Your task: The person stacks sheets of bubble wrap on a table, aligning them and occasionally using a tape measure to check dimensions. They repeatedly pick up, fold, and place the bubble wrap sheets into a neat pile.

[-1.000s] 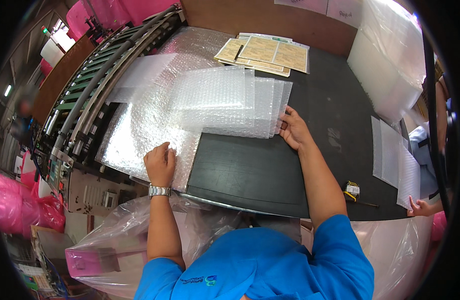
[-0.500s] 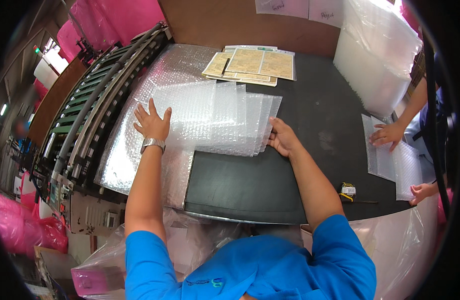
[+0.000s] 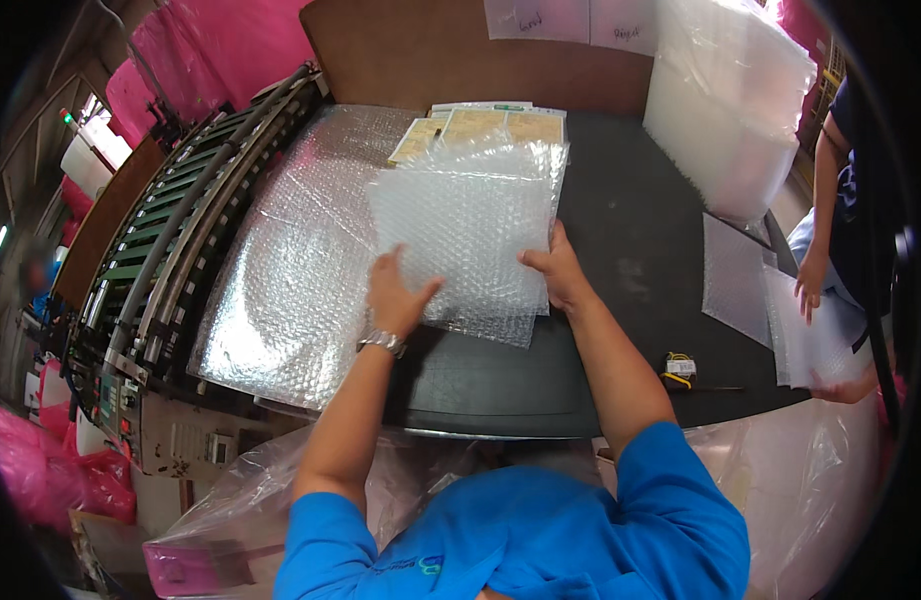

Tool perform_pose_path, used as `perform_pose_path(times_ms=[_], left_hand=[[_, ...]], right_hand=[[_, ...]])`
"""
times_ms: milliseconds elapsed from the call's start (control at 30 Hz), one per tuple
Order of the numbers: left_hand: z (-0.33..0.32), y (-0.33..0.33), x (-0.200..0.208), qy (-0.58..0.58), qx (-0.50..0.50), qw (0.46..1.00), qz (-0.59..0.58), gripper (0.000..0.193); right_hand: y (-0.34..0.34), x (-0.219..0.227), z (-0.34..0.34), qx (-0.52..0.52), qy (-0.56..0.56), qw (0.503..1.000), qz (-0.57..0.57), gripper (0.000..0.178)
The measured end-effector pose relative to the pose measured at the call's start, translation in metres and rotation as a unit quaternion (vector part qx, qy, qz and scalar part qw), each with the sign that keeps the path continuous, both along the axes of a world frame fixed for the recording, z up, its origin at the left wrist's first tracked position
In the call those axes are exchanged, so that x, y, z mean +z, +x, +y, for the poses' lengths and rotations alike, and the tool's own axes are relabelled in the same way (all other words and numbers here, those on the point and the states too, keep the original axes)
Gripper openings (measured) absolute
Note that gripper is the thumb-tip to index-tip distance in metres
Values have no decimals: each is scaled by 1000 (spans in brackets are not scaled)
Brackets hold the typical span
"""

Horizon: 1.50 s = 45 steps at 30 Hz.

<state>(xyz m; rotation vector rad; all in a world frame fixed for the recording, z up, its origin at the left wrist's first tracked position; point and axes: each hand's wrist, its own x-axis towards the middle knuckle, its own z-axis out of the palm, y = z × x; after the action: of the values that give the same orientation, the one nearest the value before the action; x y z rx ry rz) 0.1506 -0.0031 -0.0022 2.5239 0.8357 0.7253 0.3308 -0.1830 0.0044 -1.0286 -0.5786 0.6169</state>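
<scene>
A loose stack of clear bubble wrap sheets is raised at a tilt over the black table, its edges unevenly lined up. My right hand grips its right edge, thumb on the near face and fingers behind. At the lower left edge, my left hand holds the stack, thumb stretched over the near face; its fingertips are slightly blurred. A watch with a metal band is on my left wrist. Beneath and left of the stack lies a large shiny bubble wrap sheet.
Printed papers with a pen lie behind the stack. A roller conveyor runs along the left. A tape measure rests on the black table. A tall bubble wrap pile stands back right; a co-worker's hands handle sheets there.
The fanned-out sheets have been gathered and lifted off the table. My left hand has moved right and nearer, from flat on the sheets to their edge. The co-worker's upper hand has lifted off.
</scene>
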Motion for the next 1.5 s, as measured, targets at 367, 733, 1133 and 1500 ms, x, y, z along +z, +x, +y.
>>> perform_pose_path(times_ms=[367,733,1133,1500], left_hand=[[30,-114,-25,-96,-172,976,-93,41],[-14,-105,-2,-201,-159,957,-136,44],[-56,-85,17,-308,-115,889,-317,42],[-63,-85,14,-288,-76,895,-332,42]], right_hand=[[-11,18,-49,176,-75,981,-22,65],[-18,24,-69,77,-101,989,-76,71],[-34,25,-61,81,-57,989,-114,84],[-13,100,-86,-43,53,981,-183,52]])
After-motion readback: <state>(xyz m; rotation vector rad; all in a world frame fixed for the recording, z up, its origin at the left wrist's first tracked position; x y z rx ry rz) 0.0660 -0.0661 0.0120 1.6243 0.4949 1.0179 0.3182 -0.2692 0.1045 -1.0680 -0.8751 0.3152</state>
